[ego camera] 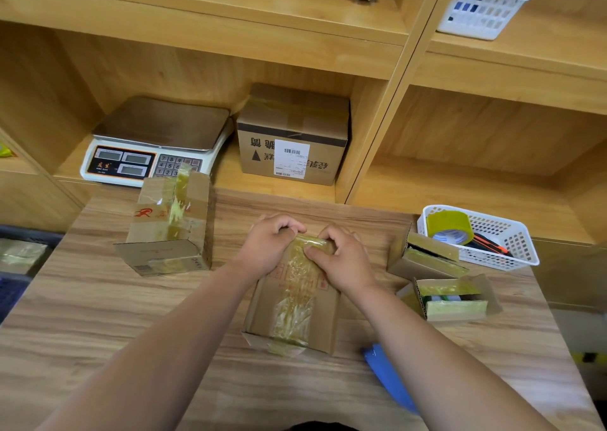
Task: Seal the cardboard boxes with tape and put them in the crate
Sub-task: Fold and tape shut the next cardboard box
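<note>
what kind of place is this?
Probably a small parcel-packing station: a weighing scale and a labelled carton sit in the shelving, and a tape roll lies in a white basket.

Scale (154, 141): white body, steel pan, keypad in front.
Slotted basket (486, 3): white, far up-right of the scale.
Blue item (389, 378): on the table (98, 299), well below-right of the scale.

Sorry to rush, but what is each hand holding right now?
Left hand: curled over the far end of the small brown cardboard box.
Right hand: grips the same end, thumb pressing its yellowish tape strip.
</note>
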A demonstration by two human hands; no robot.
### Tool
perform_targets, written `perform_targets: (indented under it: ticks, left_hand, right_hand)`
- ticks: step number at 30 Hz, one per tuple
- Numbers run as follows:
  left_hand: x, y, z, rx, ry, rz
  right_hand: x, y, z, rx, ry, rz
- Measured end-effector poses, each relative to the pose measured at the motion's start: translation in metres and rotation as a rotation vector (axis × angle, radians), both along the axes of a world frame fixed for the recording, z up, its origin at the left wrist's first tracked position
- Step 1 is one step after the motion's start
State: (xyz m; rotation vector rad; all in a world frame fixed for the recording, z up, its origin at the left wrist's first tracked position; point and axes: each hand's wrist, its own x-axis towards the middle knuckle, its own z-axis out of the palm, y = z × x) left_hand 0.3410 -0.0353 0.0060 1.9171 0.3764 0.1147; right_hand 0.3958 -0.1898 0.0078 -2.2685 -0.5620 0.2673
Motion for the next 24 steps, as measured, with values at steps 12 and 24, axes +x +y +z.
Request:
perform_targets:
  ticks: [12,24]
  left_hand:
    - [-0.009,-0.005,0.006,-0.104,0.101,0.070]
    - [-0.056,-0.020,0.022,0.264,-0.144,0.135]
  right_hand:
    - [-0.014,0.005,0.001,0.210,0.171,-0.273]
    - [-0.060,-0.012,0.023,0.449,0.226,-0.242]
